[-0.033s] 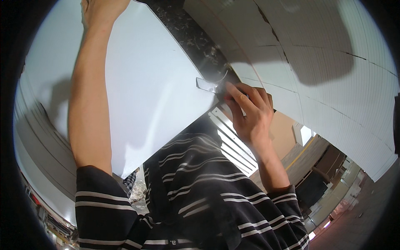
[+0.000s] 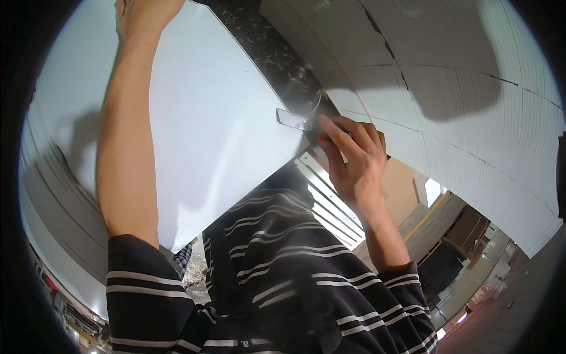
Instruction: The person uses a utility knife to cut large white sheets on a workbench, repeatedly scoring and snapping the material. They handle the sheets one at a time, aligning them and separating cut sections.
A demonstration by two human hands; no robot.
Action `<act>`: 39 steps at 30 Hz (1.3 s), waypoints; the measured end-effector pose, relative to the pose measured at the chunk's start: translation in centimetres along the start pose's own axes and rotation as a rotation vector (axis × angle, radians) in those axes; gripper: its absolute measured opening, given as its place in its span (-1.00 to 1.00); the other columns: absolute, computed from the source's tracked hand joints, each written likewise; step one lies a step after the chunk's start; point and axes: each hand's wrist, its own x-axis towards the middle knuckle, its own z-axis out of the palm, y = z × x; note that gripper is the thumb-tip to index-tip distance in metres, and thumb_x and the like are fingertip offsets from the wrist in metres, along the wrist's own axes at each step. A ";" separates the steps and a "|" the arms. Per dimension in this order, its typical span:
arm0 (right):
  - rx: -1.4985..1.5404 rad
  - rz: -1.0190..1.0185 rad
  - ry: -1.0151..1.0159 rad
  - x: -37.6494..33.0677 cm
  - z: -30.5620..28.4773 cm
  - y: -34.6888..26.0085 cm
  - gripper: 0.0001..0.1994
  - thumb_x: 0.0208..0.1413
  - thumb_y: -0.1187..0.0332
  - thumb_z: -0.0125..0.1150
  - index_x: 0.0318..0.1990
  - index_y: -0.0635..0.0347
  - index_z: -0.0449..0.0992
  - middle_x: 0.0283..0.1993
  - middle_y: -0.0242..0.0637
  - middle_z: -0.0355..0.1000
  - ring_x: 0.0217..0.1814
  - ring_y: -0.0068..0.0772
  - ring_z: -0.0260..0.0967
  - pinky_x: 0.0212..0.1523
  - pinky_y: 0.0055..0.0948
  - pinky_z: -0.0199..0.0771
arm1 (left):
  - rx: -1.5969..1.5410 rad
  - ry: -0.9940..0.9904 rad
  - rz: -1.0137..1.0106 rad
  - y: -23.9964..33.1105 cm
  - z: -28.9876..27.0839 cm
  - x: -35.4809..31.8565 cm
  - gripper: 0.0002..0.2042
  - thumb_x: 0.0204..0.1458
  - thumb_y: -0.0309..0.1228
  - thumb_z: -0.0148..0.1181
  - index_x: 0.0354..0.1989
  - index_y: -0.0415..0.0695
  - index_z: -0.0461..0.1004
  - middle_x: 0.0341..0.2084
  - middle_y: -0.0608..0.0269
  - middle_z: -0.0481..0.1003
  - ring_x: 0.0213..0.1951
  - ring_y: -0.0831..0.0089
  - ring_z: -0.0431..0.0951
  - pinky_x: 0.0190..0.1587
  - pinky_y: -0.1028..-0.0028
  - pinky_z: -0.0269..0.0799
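Observation:
A large white panel (image 2: 200, 124) lies under my left forearm, one corner pointing toward my right hand. My left hand (image 2: 147, 15) is at the top edge of the view, over the panel's far part; its fingers are mostly cut off. Close to the panel's right corner, my right hand (image 2: 356, 150) is closed in a pinch on a flat silver blade (image 2: 290, 119). The blade's broad end rests on or just over the panel edge; its other end is hidden by my fingers. A thin curled strip (image 2: 319, 103) rises beside the fingertips.
Tall stacks of white sheets or boards (image 2: 454, 88) stand on the right. Small scraps litter the dark floor (image 2: 283, 59) between stack and panel. White slats (image 2: 330, 203) lie below my right hand, beside a brown board (image 2: 402, 183). More stacked panels (image 2: 53, 189) are at left.
The blade and the curled strip at my right fingertips have shifted very slightly. Both arms stay nearly where they were.

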 end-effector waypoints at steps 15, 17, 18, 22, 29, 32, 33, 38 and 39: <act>-0.007 -0.051 0.017 3.8 1.2 -0.1 -0.67 0.05 0.36 0.46 0.02 -0.08 0.72 -0.14 -0.41 0.60 -0.17 -0.30 0.48 -0.13 -0.28 0.42 | -0.020 0.094 -0.011 0.2 0.7 0.1 -0.51 0.39 -0.15 -0.09 0.43 -0.07 0.24 0.41 -0.26 0.22 0.49 -0.07 0.13 0.55 0.06 -0.05; -0.009 -0.057 0.013 4.3 1.4 -0.1 -0.67 0.06 0.37 0.46 0.02 -0.07 0.72 -0.14 -0.40 0.60 -0.16 -0.29 0.49 -0.12 -0.27 0.42 | -0.052 0.115 -0.011 0.1 0.7 0.2 -0.51 0.39 -0.15 -0.08 0.41 -0.08 0.26 0.39 -0.24 0.26 0.46 -0.07 0.18 0.54 0.06 -0.02; 0.001 -0.054 0.012 4.6 1.5 -0.1 -0.67 0.05 0.37 0.46 0.02 -0.07 0.72 -0.14 -0.40 0.61 -0.16 -0.28 0.49 -0.12 -0.27 0.42 | -0.068 0.126 -0.010 0.0 0.7 0.2 -0.51 0.38 -0.15 -0.07 0.41 -0.09 0.26 0.37 -0.23 0.27 0.45 -0.08 0.20 0.53 0.06 0.00; 0.007 -0.077 0.035 5.9 2.1 -0.3 -0.68 0.05 0.37 0.46 0.00 -0.04 0.72 -0.14 -0.38 0.61 -0.17 -0.26 0.49 -0.12 -0.26 0.44 | -0.127 0.071 -0.086 0.1 0.2 0.5 -0.53 0.37 -0.16 -0.06 0.38 -0.10 0.30 0.34 -0.19 0.33 0.38 -0.09 0.30 0.47 0.06 0.13; 0.024 -0.066 -0.004 8.6 3.0 -1.0 -0.52 -0.11 0.64 0.29 0.04 0.06 0.72 -0.05 -0.24 0.64 -0.05 -0.17 0.54 0.03 -0.22 0.48 | -0.179 0.167 -0.066 0.2 -0.5 -0.3 -0.57 0.36 -0.18 -0.06 0.33 -0.07 0.35 0.18 -0.21 0.47 0.23 -0.15 0.45 0.33 0.03 0.33; 0.059 -0.064 0.021 10.3 3.7 -1.2 -0.61 0.00 0.55 0.35 0.03 0.05 0.72 -0.08 -0.24 0.65 -0.08 -0.16 0.55 0.04 -0.23 0.47 | -0.194 0.212 -0.046 0.4 -0.9 -0.5 -0.58 0.36 -0.18 -0.05 0.31 -0.05 0.36 0.10 -0.23 0.52 0.18 -0.17 0.49 0.30 0.02 0.35; 0.057 -0.075 0.033 10.7 3.9 -1.3 -0.64 0.03 0.51 0.36 0.02 0.04 0.73 -0.08 -0.24 0.66 -0.09 -0.16 0.56 0.04 -0.24 0.48 | -0.194 0.222 -0.042 0.4 -1.1 -0.4 -0.58 0.36 -0.18 -0.05 0.31 -0.05 0.37 0.08 -0.24 0.53 0.16 -0.17 0.51 0.29 0.02 0.36; 0.070 -0.085 0.036 13.0 4.7 -1.5 -0.72 0.10 0.41 0.38 -0.01 0.02 0.74 -0.11 -0.28 0.66 -0.11 -0.17 0.57 0.02 -0.27 0.50 | -0.170 0.213 -0.127 0.7 -2.0 -0.1 -0.62 0.36 -0.20 -0.04 0.27 -0.02 0.42 -0.05 -0.21 0.61 0.03 -0.19 0.59 0.20 0.01 0.45; 0.070 -0.086 0.037 13.3 4.9 -1.6 -0.72 0.10 0.41 0.38 -0.02 0.02 0.74 -0.11 -0.29 0.66 -0.11 -0.18 0.57 0.00 -0.28 0.52 | -0.177 0.236 -0.123 0.6 -2.2 -0.1 -0.63 0.36 -0.21 -0.05 0.26 -0.01 0.43 -0.07 -0.20 0.62 0.01 -0.19 0.61 0.19 0.00 0.47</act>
